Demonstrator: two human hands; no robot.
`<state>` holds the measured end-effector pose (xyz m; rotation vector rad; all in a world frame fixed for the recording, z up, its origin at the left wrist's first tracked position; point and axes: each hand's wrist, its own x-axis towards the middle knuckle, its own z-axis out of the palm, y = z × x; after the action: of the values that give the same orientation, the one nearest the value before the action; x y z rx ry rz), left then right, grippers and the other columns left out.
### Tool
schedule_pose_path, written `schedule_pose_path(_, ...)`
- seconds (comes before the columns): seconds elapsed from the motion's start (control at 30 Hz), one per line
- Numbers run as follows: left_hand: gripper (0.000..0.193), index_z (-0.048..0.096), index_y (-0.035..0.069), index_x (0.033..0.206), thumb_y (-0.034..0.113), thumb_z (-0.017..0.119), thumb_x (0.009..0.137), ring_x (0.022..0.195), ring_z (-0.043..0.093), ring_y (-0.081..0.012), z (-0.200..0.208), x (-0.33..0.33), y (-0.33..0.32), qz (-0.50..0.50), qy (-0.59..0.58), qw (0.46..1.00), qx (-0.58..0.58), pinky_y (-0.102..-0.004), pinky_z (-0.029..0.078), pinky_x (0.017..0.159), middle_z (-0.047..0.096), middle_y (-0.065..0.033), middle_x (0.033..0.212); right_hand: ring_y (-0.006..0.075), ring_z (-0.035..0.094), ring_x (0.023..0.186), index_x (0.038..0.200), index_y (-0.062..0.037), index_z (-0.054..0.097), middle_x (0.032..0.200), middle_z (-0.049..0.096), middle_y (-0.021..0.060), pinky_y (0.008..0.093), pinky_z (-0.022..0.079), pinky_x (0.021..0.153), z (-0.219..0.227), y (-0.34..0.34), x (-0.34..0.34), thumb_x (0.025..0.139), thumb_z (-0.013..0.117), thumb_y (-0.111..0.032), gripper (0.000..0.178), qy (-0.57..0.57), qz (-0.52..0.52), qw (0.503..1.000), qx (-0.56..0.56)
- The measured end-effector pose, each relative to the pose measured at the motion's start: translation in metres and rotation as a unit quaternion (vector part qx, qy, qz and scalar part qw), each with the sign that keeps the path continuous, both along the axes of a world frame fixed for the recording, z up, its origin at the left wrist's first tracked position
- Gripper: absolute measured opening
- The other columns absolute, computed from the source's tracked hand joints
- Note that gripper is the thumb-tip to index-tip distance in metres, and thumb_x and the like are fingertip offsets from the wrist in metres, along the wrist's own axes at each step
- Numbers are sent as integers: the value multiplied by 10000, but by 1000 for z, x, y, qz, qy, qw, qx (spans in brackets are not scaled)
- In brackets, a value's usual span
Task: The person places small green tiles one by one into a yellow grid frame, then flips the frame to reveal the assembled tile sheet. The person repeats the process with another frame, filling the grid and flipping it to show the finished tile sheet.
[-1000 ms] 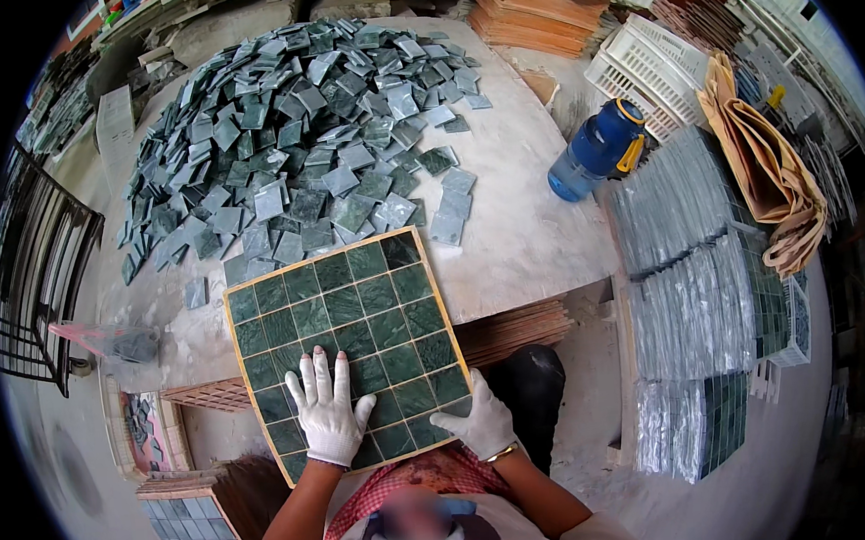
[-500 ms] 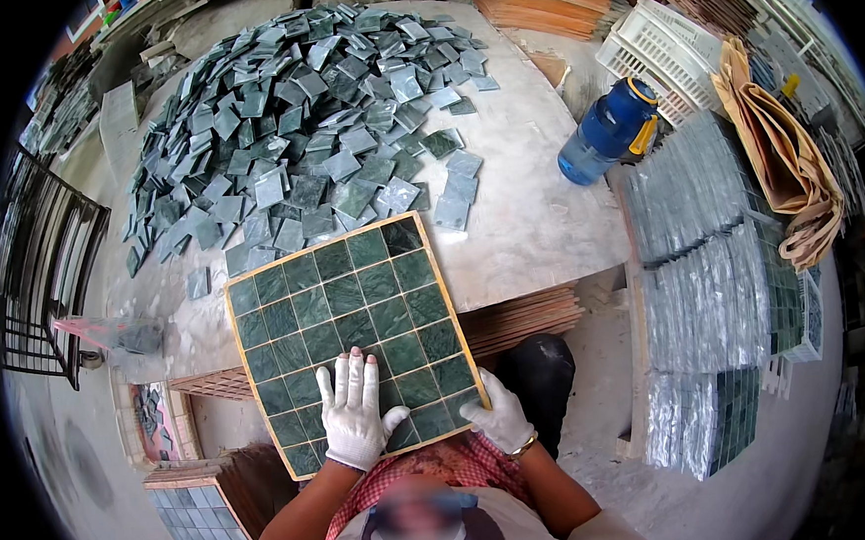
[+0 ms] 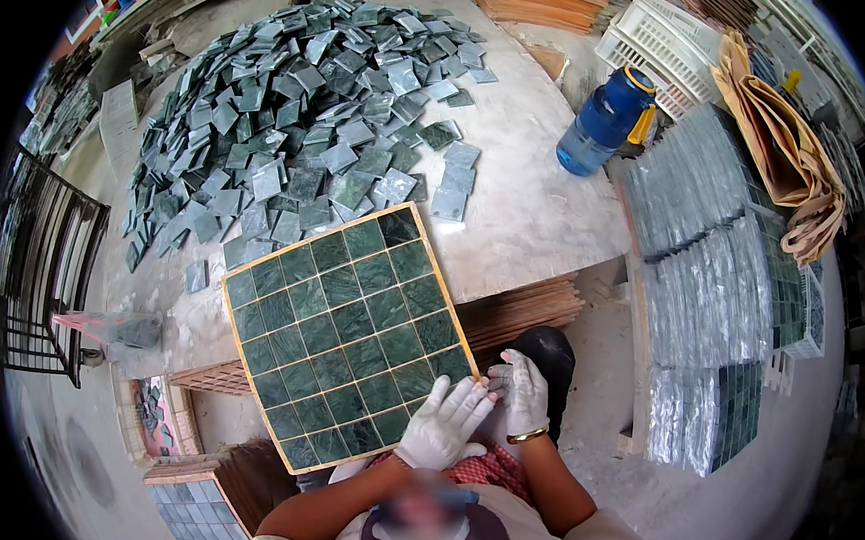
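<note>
A square wooden tray (image 3: 238,376) filled with rows of dark green marbled tiles (image 3: 337,325) is tilted against the table's near edge. My left hand (image 3: 447,425), in a white glove, reaches over the tray's lower right corner with its fingers stretched out. Its fingertips meet or nearly meet those of my right hand (image 3: 523,398), which is just off the tray's right edge. The right glove is smudged grey on the fingers, which are loosely bent and hold nothing I can see.
A large heap of loose green tiles (image 3: 285,130) covers the far left of the table (image 3: 529,224). At the right edge stands a blue water bottle (image 3: 602,126). Wrapped stacks of tiles (image 3: 706,293) are at the right, near white crates (image 3: 657,48). Wooden boards (image 3: 525,319) lie below the tabletop.
My left hand has slid from the tiles' lower middle toward the right corner. My right hand has let go of the tray's edge and turned, moving slightly right.
</note>
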<state>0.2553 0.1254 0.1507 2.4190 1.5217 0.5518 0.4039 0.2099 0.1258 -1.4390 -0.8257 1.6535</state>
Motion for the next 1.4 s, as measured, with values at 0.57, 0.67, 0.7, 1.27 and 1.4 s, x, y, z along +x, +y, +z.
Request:
schedule_pose_path(0.57, 624, 442, 4, 1302, 320, 633, 798, 1265, 397, -370, 4, 26, 54, -23, -253, 967, -25, -456, 288, 1076, 435, -227, 1332, 233, 608, 837, 1219, -23, 461, 1016, 598, 159, 349, 507, 780, -43, 6, 28, 958, 448, -407, 465, 359, 71, 930, -32)
schedule_pose_path(0.67, 670, 437, 43, 1316, 351, 657, 764, 1284, 374, -358, -11, 65, 32, -137, -241, 961, -18, -452, 292, 1072, 409, -191, 1365, 304, 573, 1055, 1322, -93, 383, 1100, 583, 191, 399, 492, 882, -69, 19, 52, 963, 432, -396, 472, 552, 138, 820, -68)
schedule_pose_path(0.7, 666, 439, 40, 1313, 344, 658, 762, 1285, 372, -353, -12, 63, 31, -140, -236, 961, -23, -454, 296, 1070, 407, -182, 1369, 297, 566, 1067, 1335, -99, 373, 1121, 578, 177, 390, 489, 880, -69, 20, 53, 959, 430, -413, 494, 561, 152, 812, -62)
schedule_pose_path(1.27, 167, 547, 15, 937, 101, 585, 799, 882, 559, -334, -31, 46, 21, -185, -457, 869, -27, -408, 467, 777, 572, -142, 926, 244, 574, 954, 1264, -91, 520, 1095, 614, 129, 361, 479, 806, -49, 28, 56, 948, 363, -518, 553, 500, 83, 859, -70)
schedule_pose_path(1.4, 208, 549, 29, 1031, 158, 557, 867, 937, 558, -346, -19, 5, -30, -77, -451, 868, -195, -373, 460, 805, 580, -151, 987, 201, 574, 902, 1205, -63, 528, 1012, 594, 84, 322, 503, 789, -28, 22, 43, 951, 426, -461, 483, 436, 76, 895, -56)
